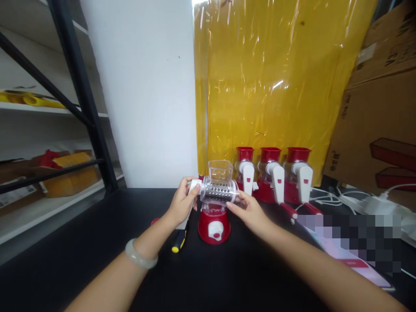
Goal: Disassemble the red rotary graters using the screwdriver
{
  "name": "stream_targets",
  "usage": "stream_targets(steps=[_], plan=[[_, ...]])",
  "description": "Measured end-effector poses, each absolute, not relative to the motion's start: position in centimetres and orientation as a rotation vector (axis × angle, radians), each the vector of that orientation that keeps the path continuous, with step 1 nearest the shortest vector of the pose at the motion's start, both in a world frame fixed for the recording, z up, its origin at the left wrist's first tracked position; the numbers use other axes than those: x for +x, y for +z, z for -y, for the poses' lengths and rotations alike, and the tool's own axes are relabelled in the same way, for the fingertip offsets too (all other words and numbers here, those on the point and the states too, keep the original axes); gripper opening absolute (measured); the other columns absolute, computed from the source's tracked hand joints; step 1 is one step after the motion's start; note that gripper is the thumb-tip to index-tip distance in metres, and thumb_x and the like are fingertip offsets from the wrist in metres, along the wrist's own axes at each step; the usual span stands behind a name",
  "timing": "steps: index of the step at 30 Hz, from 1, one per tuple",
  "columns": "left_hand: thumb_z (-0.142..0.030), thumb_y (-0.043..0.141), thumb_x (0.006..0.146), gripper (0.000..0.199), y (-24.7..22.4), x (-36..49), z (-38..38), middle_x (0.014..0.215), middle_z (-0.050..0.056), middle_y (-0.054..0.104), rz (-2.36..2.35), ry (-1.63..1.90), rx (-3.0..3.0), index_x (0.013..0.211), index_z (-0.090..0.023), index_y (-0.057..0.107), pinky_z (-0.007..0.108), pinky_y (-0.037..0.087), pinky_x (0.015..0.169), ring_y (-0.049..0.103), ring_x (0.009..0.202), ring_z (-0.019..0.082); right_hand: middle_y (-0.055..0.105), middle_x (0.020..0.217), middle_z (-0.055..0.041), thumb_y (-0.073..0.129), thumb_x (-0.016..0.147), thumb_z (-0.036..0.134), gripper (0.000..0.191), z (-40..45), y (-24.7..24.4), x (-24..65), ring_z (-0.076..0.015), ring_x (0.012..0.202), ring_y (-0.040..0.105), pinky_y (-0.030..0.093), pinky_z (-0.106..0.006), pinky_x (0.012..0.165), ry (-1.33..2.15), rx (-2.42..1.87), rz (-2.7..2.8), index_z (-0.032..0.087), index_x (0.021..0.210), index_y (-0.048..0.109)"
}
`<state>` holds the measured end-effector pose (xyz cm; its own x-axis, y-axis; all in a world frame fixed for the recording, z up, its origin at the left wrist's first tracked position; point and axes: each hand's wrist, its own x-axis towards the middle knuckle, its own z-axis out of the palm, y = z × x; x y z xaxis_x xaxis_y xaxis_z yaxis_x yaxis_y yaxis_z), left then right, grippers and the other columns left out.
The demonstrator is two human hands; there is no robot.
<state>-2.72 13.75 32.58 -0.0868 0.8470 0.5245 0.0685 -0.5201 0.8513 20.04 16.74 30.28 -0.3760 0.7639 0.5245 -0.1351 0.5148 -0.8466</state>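
A rotary drum grater [214, 223] stands upright on the black table, with a red base, a white lever and a clear housing and hopper. Its perforated metal drum [219, 191] lies sideways in the housing. My left hand [183, 200] grips the white crank hub [195, 186] at the drum's left end. At the drum's right end, my right hand [248, 209] closes its thumb and fingers on the clear rim. Below my left hand lies a black-and-yellow tool handle [179, 242]; its upper part is hidden. A small red part [155, 221] peeks out behind my left wrist.
Three similar graters [273, 182] with red hoppers and white cranks stand behind at the right. White cables [331, 198], a printed sheet [354, 262] and a large cardboard box [373, 112] are farther right. A metal-framed shelf [74, 65] rises at the left.
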Motion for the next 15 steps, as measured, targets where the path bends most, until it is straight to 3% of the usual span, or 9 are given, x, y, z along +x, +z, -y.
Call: stream_targets(steps=[5,15], plan=[[-0.074,0.061,0.087,0.056,32.5,-3.1,-13.8,0.054,-0.008,0.049,-0.997,1.611,1.595,0.107,-0.022,0.054,0.021,0.041,0.04,0.045,0.042,0.011,0.073,0.092,-0.0053,0.072,0.083,0.058,0.036,-16.7,29.5,19.9,-0.0222,0.093,0.068,0.054,-0.039,0.089,1.114,-0.545,1.645,0.024,0.093,0.066],[-0.065,0.063,0.091,0.046,33.5,-3.6,-13.3,0.06,-0.007,0.05,-1.027,1.512,1.728,0.104,-0.021,0.057,0.019,0.033,0.037,0.044,0.042,0.009,0.067,0.083,-0.0019,0.07,0.082,0.053,0.03,-17.3,29.4,20.0,-0.0204,0.082,0.063,0.052,-0.036,0.082,1.086,-0.578,1.673,0.025,0.085,0.062]])
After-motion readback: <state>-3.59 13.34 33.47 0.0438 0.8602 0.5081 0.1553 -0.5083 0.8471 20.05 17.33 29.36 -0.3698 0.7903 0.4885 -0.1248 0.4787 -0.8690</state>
